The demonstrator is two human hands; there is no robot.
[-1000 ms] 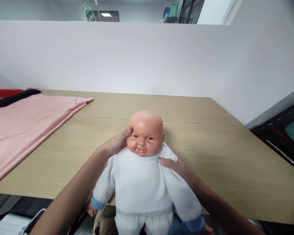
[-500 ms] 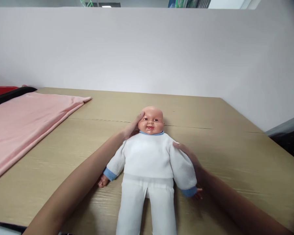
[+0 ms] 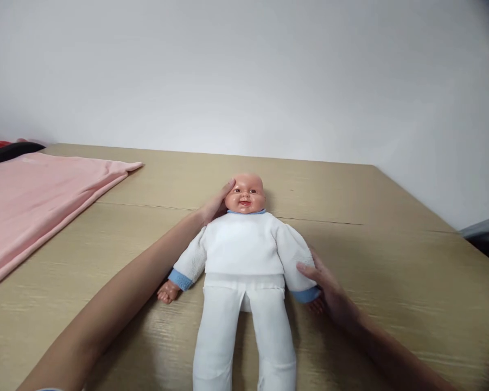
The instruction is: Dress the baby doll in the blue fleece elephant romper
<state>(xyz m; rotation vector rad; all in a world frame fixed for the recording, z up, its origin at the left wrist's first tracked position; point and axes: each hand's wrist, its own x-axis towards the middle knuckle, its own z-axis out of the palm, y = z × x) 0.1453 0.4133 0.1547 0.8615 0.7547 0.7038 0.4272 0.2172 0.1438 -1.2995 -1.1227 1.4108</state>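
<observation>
on tbl (image 3: pixel 399 271), doll (image 3: pixel 244 244) btwn l hand (image 3: pixel 217 205), cupped round head (image 3: pixel 247 195), & r hand (image 3: pixel 324 282), clasping sleeve (image 3: pixel 293 258)

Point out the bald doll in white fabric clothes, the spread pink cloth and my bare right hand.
Bald doll in white fabric clothes with blue cuffs (image 3: pixel 244 244): head view, middle of its top.
Spread pink cloth (image 3: pixel 40 203): head view, its upper face.
Bare right hand (image 3: pixel 324 281): head view, middle of the hand.
</observation>
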